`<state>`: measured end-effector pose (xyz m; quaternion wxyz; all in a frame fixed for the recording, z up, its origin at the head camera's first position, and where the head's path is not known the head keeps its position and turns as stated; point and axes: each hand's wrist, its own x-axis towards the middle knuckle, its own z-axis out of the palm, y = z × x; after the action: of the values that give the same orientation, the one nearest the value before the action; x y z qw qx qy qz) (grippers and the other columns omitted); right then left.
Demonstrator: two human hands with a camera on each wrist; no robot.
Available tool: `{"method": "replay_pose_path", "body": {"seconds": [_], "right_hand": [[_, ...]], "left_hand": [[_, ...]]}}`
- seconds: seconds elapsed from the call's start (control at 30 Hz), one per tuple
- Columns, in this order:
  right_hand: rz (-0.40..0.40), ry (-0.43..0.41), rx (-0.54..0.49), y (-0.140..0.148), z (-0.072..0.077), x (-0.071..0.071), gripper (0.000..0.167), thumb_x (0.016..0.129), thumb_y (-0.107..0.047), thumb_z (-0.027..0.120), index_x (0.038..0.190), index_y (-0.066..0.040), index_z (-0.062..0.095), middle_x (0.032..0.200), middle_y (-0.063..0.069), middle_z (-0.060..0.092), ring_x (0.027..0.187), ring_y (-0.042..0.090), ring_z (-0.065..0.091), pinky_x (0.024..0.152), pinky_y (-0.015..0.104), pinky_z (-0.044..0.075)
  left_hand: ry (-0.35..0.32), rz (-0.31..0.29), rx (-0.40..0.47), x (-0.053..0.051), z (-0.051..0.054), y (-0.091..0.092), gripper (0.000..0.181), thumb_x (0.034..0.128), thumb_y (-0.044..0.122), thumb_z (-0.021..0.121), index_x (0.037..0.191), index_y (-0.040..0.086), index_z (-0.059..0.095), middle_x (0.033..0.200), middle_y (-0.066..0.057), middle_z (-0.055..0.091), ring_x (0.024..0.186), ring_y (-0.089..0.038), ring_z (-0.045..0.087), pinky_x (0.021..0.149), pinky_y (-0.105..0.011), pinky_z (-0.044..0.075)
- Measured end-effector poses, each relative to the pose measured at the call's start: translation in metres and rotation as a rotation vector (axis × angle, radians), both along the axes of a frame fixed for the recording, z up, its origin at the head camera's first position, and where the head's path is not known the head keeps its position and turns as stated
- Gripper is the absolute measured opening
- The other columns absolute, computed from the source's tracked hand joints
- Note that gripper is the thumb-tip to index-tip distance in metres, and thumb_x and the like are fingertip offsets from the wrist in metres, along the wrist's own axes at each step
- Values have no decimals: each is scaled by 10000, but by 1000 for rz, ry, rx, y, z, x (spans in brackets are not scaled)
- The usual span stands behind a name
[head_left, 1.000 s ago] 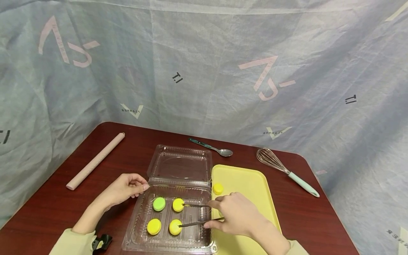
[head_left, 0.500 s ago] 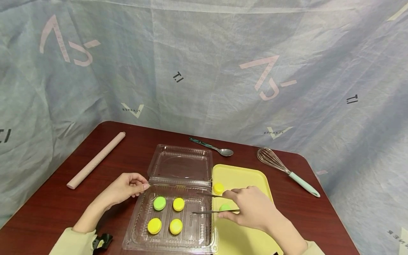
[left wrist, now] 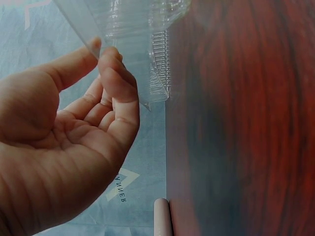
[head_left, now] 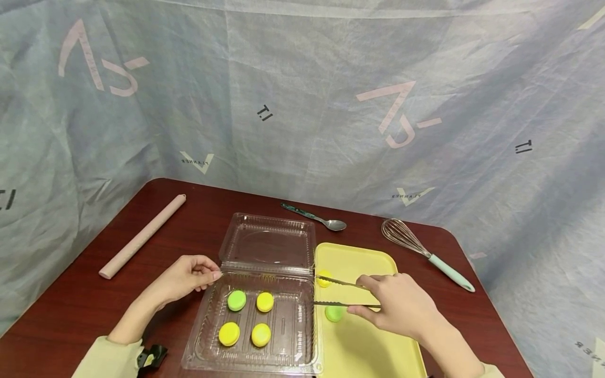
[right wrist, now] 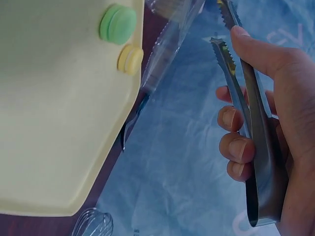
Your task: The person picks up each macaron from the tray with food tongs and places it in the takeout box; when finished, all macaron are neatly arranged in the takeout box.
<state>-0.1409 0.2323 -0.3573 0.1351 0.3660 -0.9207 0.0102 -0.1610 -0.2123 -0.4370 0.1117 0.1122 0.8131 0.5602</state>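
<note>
In the head view my left hand (head_left: 181, 281) pinches the left edge of a clear plastic container (head_left: 283, 354), whose lid (head_left: 268, 247) lies folded back. Inside sit one green macaron (head_left: 237, 301) and three yellow ones (head_left: 265, 302). My right hand (head_left: 402, 304) grips metal tongs (head_left: 347, 304) over the yellow tray (head_left: 356, 262); their arms stand apart with nothing between the tips in the right wrist view. On the tray lie a green macaron (right wrist: 118, 24) and a yellow macaron (right wrist: 131, 59), seen beside each other there. The left wrist view shows my left thumb and forefinger on the plastic edge.
A pink rolling pin (head_left: 143, 236) lies at the left of the dark red table. Behind the container is a spoon (head_left: 334, 225), and a whisk (head_left: 446, 270) lies to the right of the tray. A grey cloth (head_left: 302, 105) hangs behind the table.
My right hand has moved right with the tongs, from the yellow macarons in the container to above the tray. The tray's green macaron has come into view. My left hand has stayed in place.
</note>
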Motion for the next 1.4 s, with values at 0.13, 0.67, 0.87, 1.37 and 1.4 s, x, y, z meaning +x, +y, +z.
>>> {"method": "replay_pose_path", "body": {"seconds": [0.13,0.67,0.87,1.37,1.4], "right_hand": [[-21,-5,12,7,-1,-1,428,837,-609,716,925,-194,656,709,-201,571,486,-54,315,523,236,397],[-52,-38,40,28,-9,2,375,831,-564,744,906,-202,679,732,-190,619,471,-19,373,496,245,396],[-46,-59,60,31,-18,3,351,823,-539,763,884,-203,677,706,-199,590,491,-20,374,500,261,399],[-48,-125,90,31,-30,6,323,822,-501,778,839,-200,662,633,-204,478,547,-24,394,514,277,402],[-48,-125,91,31,-31,6,322,821,-499,780,835,-201,660,630,-208,469,546,-23,392,511,274,397]], "left_hand": [[-3,2,-1,0,1,0,238,951,143,696,1051,-69,655,800,-62,636,687,-200,597,607,-292,509],[7,13,-21,1,1,1,230,946,146,702,1038,-60,662,788,-58,623,687,-216,598,601,-288,509],[7,7,-16,1,1,1,220,945,142,702,1028,-58,663,778,-55,618,679,-193,588,599,-284,506],[5,15,-20,1,2,2,221,941,141,706,1021,-60,661,779,-54,619,673,-175,582,600,-281,506],[5,15,-19,1,2,2,221,941,142,706,1021,-59,661,778,-54,620,672,-174,582,599,-281,505]]}}
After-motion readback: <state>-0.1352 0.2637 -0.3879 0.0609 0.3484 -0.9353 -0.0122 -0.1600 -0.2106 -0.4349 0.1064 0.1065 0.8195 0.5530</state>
